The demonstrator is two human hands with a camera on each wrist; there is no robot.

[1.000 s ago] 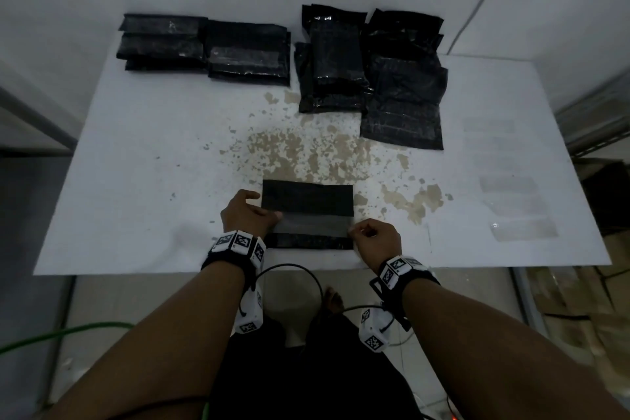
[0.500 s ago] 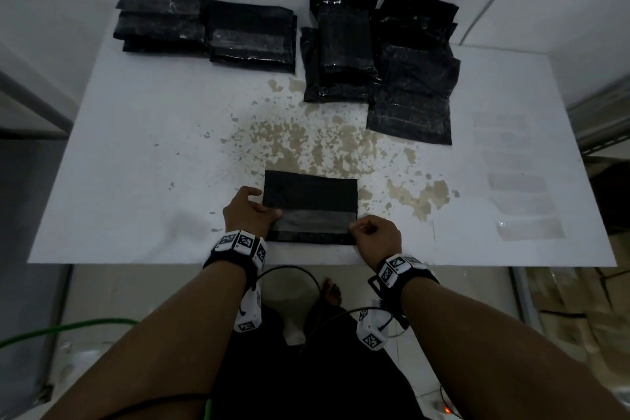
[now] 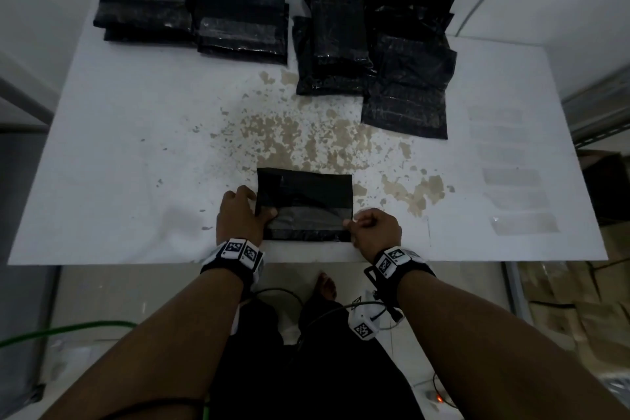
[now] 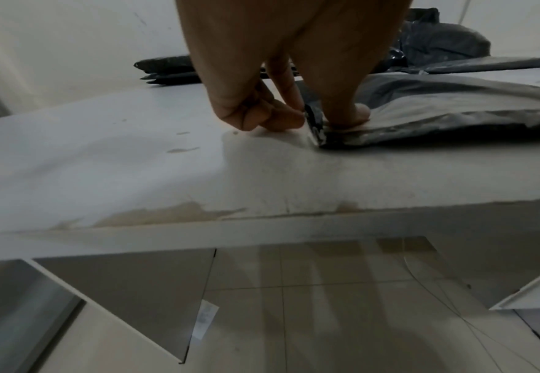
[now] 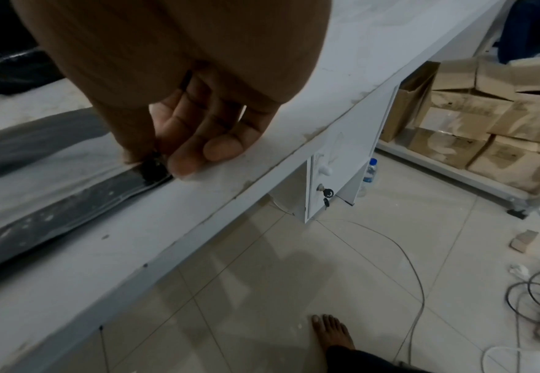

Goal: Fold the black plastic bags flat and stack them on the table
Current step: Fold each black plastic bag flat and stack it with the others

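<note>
A black plastic bag (image 3: 303, 194) lies flat near the front edge of the white table (image 3: 119, 153), its near strip showing a grey sheen. My left hand (image 3: 240, 215) pinches the bag's left edge (image 4: 314, 126), thumb on top and fingers curled beside it. My right hand (image 3: 373, 228) pinches the right edge (image 5: 153, 166) between thumb and fingertips. Folded black bags sit stacked at the back left (image 3: 191, 20). A looser pile of black bags (image 3: 375, 51) lies at the back right.
The tabletop has worn brown patches (image 3: 306, 136) in the middle. Clear strips (image 3: 511, 177) lie in a column at the right. Cardboard boxes (image 5: 492, 121), cables and a bare foot (image 5: 332, 330) are on the tiled floor below.
Both hands stay on the bag's side edges near the front. The bag has barely shifted; the head view has tilted slightly.
</note>
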